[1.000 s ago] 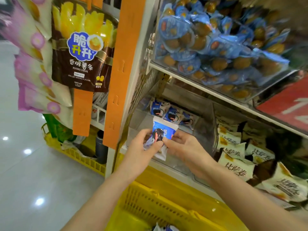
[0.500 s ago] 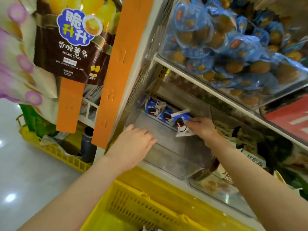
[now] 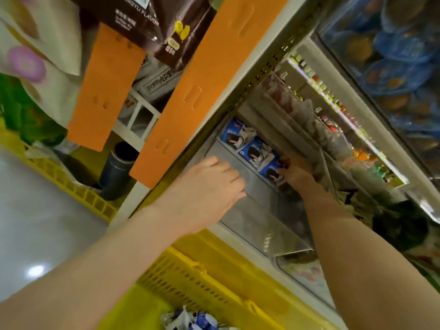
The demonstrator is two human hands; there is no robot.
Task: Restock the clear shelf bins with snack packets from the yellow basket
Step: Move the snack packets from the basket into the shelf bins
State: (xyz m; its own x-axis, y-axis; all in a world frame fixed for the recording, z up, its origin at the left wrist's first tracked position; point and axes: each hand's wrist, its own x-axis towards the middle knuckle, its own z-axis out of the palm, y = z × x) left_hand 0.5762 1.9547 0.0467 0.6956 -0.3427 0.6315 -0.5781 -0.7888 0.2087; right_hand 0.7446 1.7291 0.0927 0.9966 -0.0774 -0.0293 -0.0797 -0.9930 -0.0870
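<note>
A shop shelf unit is standing over a pale, glossy floor. Inside the clear bin on its lower shelf, three blue snack packets are standing in a row against the back wall. The right hand is gripping the rightmost packet, its thumb lying over the top corner and the other fingers hidden behind. The left hand is resting on the bin's near-left part, fingers loosely bent and holding nothing. Below, the yellow basket is holding more blue packets, too cut off to count. Two orange strips are hanging beside a brown bag reading "FLAVOR". The packets' own writing is too blurred to read.
</note>
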